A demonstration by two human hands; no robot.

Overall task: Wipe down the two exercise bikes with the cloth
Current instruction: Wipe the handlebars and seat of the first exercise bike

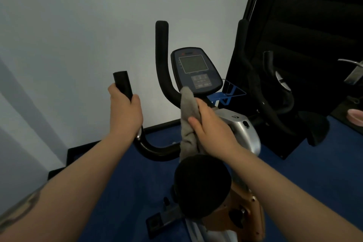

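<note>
A pale wall [88, 25] fills the view from nine to twelve o'clock. Blue floor [125, 186] spreads toward six, edged by black skirting [78, 149]. At four o'clock, a pink object [356, 117] sits at the frame's edge.

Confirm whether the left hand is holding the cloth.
No: the left hand grips the black handlebar, while the right hand holds the grey cloth below the console.

Left hand [125, 112] grips the bike's handlebar [122, 84]; right hand [208, 124] holds grey cloth [188, 112] below the console [196, 70].
</note>
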